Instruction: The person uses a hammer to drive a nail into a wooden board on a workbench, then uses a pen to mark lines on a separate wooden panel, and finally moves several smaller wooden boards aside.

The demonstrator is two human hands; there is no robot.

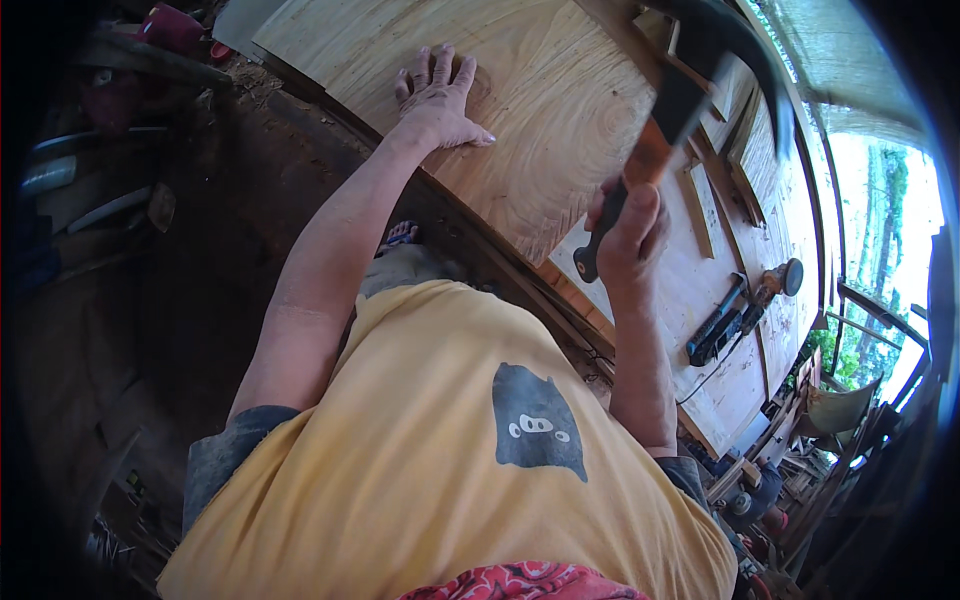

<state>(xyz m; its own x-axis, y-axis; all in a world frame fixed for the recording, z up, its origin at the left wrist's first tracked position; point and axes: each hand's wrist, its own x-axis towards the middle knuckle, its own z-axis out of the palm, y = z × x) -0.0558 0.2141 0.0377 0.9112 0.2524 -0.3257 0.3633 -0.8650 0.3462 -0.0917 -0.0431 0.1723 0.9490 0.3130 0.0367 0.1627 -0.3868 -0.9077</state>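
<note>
Right hand (637, 230) wrapped round the grip of a hammer (652, 145), thumb along the side; left hand (437, 105) grasping nothing, palm down on a wooden board (560, 110), fingers spread, thumb out to the side. Hammer is raised above the board's right side, head up, blurred. Probably head-heavy and stiff; dark grip looks non-slip, best held low on the handle, as here. Board looks stiff, fairly heavy, smooth-faced, not fragile; near corner looks rough, maybe splintery, so best taken by two opposite edges. Left arm reaches long and nearly straight; right forearm comes up from the lower right, wrist roughly in line. Board lies on a worktable (650, 305). Further right: wood strip (699, 210), power tool (715, 335) with cord.
</note>
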